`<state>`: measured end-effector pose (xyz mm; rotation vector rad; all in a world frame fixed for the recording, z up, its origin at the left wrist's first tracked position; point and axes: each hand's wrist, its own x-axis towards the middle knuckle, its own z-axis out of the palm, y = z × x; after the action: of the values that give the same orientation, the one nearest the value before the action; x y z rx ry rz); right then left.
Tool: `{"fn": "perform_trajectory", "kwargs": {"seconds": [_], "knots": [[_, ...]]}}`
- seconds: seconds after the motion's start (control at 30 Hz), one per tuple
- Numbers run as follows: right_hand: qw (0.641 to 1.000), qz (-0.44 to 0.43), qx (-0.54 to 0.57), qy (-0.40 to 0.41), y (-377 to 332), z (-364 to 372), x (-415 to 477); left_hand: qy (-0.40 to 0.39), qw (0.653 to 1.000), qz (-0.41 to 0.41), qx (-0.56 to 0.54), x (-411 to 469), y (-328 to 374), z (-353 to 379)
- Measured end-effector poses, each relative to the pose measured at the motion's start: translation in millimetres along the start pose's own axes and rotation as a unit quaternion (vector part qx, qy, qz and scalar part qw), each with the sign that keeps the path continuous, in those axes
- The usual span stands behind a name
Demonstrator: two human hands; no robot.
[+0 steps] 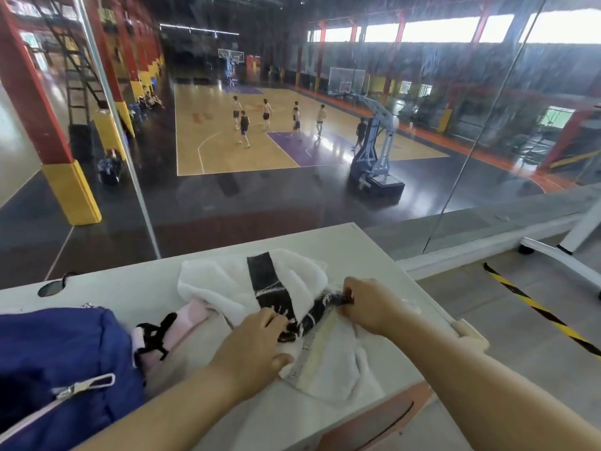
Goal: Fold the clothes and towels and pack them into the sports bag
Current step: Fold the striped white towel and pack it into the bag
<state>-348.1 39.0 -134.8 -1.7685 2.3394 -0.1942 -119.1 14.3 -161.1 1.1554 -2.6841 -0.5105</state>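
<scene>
A crumpled white towel with a black stripe (257, 281) lies in the middle of the white table (136, 288). My right hand (370, 304) pinches its dark striped edge at the right. My left hand (253, 343) lies on the towel's near part, fingers on the black stripe, thumb by a beige band. A pink garment with black trim (182, 323) lies left of the towel, against the blue sports bag (58, 362) at the table's left front.
A glass wall (292, 196) stands right behind the table, with a basketball court and players far below. The table's right edge (422, 297) drops to a grey floor marked with yellow-black tape (533, 307). A round cable hole (50, 288) sits at the table's back left.
</scene>
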Motion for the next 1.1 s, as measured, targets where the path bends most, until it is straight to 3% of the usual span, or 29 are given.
{"fn": "perform_trajectory", "kwargs": {"seconds": [0.1,0.23,0.27,0.4,0.57,0.73,0.97,1.1], "knots": [[0.999,0.027,-0.029,0.012,0.2,-2.1,-14.7,-0.029,0.999,-0.031,0.018,8.8,-10.7,0.2],[0.984,0.019,0.072,-0.165,-5.2,-15.4,-41.0,-0.053,0.997,-0.056,0.023,17.9,-21.3,-2.0],[0.983,0.017,0.076,-0.167,-5.1,-18.1,-43.9,-0.05,0.996,-0.07,0.02,17.6,-21.1,-2.7],[0.998,0.031,0.024,-0.039,5.3,-15.8,-34.5,-0.003,0.99,-0.12,0.08,7.9,-17.2,-2.6],[0.996,0.022,0.044,-0.081,-5.3,7.2,-18.4,0.003,0.981,-0.188,0.048,-2.5,-20.4,-4.8],[0.993,0.013,0.058,-0.107,-18.8,15.7,-14.5,-0.001,0.98,-0.191,-0.051,-7.1,-25.7,-10.9],[0.984,0.121,0.118,0.062,11.6,-10.2,-29.7,0.068,0.966,-0.225,-0.107,-8.9,-42.1,-34.7],[0.961,0.096,0.24,0.1,8.8,-13.9,-43.8,0.087,0.975,-0.174,-0.108,-1.0,-35.6,-47.9]]}}
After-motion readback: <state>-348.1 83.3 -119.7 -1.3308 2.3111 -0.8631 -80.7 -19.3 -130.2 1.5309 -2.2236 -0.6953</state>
